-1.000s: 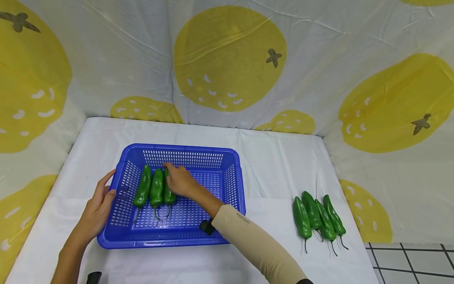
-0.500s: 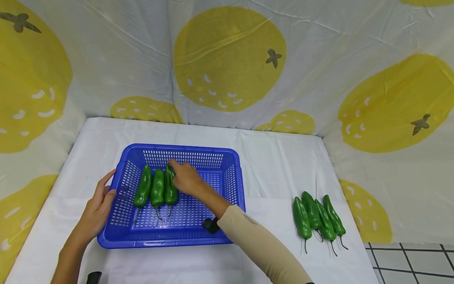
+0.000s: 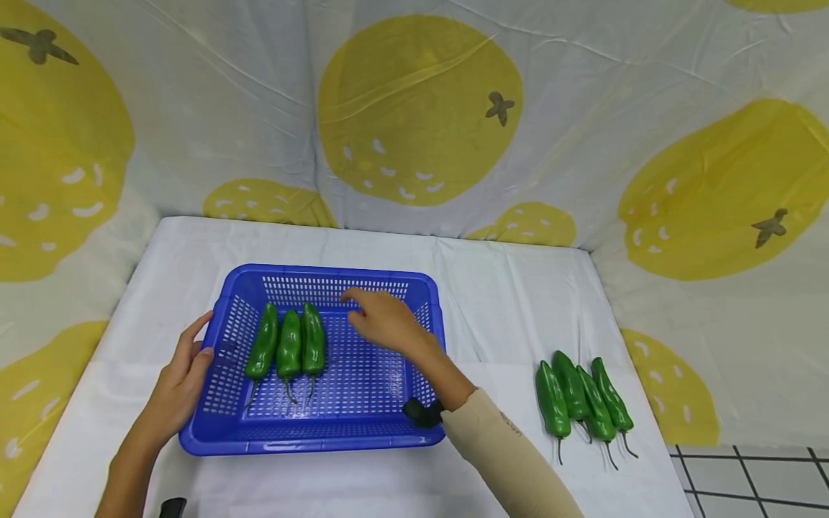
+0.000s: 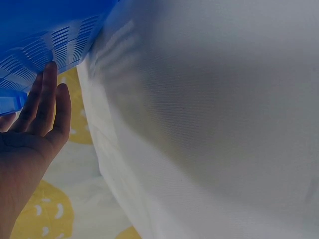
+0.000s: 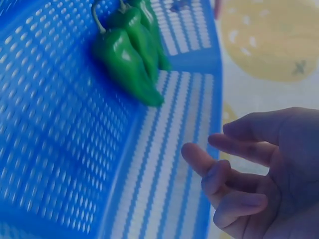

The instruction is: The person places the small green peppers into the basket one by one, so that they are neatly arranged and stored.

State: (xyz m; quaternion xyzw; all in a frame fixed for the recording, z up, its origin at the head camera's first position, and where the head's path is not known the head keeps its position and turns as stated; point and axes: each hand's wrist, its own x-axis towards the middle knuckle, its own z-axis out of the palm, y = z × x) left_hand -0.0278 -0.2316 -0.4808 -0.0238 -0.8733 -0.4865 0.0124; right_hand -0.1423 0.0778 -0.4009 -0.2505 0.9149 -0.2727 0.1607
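In the head view, three green peppers (image 3: 289, 347) lie side by side at the left inside a blue plastic basket (image 3: 311, 444). Their stems point toward the person. My left hand (image 3: 176, 385) rests against the basket's left outer side; the left wrist view shows its fingers (image 4: 48, 94) fairly straight, touching the slotted wall. Above the right half of the basket is my right hand (image 3: 387, 320), holding nothing. In the right wrist view its fingers (image 5: 198, 158) are loosely bent, apart from the peppers (image 5: 124, 59).
Several more green peppers (image 3: 578, 399) lie grouped on the white-covered table (image 3: 492, 446) to the right of the basket. Cloth with yellow fruit prints (image 3: 421, 108) rises behind and at both sides. A tiled floor (image 3: 745, 475) shows at the lower right.
My right hand has let go of the rightmost pepper in the basket and moved away to the right. That pepper now lies fully visible. The left hand has stayed at the basket's side.
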